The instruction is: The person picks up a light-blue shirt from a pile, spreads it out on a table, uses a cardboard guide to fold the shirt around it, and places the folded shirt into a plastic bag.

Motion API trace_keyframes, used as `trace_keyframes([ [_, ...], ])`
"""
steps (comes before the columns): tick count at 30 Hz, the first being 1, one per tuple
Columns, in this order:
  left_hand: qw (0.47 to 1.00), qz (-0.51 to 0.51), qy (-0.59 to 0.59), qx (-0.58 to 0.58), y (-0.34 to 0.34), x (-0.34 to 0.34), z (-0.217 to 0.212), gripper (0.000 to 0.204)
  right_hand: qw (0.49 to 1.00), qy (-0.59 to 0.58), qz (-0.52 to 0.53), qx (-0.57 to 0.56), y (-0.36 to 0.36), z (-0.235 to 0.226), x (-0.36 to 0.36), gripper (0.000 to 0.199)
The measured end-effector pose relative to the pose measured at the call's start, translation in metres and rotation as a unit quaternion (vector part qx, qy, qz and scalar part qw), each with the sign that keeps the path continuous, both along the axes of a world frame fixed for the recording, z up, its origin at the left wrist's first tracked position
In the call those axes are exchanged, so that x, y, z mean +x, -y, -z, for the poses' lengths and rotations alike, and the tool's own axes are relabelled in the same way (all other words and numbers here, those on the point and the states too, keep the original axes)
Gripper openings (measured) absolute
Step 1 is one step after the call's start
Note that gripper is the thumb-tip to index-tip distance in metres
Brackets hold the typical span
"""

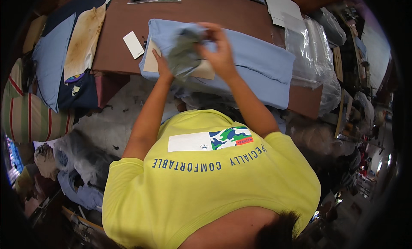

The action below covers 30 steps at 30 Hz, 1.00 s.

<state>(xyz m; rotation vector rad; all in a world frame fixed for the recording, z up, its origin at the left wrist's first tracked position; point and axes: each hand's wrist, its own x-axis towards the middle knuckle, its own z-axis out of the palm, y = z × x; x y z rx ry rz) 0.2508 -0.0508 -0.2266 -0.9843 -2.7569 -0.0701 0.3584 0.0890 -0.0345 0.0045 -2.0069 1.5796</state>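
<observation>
A folded light blue garment lies across the brown table, with a beige card on its near left part. My left hand rests at the card, one finger stretched out along it; its other fingers are partly hidden. Raised above the garment, my right hand is closed on a crumpled grey-green cloth. Motion smears this cloth, so its exact kind is unclear. It covers the middle of the card, whose right end shows below my right hand.
A white phone-like slab lies left of the garment on the brown table. Clear plastic bags and white sheets are at the right. Blue cloth and a stained beige cloth hang at the left.
</observation>
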Motion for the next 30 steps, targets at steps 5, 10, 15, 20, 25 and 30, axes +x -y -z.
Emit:
trace_keyframes([
  [5, 0.991, -0.005, 0.074, 0.110, -0.014, 0.018, -0.056, 0.064, 0.958, 0.064, 0.219, -0.173, -0.089, 0.059, 0.073, 0.055],
  [10, 0.956, 0.003, 0.102, 0.275, -0.014, 0.008, -0.054, 0.051, 0.882, 0.242, 0.337, -0.225, -0.115, 0.098, 0.096, 0.061],
  [15, 0.965, 0.063, 0.012, 0.253, -0.042, -0.023, -0.075, 0.040, 0.870, 0.280, 0.405, -0.040, -0.145, 0.134, 0.077, 0.063],
  [20, 0.993, 0.072, 0.005, 0.097, -0.056, -0.090, -0.076, 0.037, 0.936, 0.189, 0.296, -0.003, -0.128, 0.080, 0.069, 0.060],
  [25, 0.985, 0.161, 0.052, -0.041, -0.030, -0.125, -0.091, 0.027, 0.992, 0.104, 0.037, -0.066, -0.060, 0.017, 0.080, 0.034],
  [30, 0.979, 0.174, 0.059, 0.093, 0.001, -0.129, -0.088, 0.023, 0.985, 0.127, -0.120, -0.006, -0.012, 0.001, 0.102, 0.021],
])
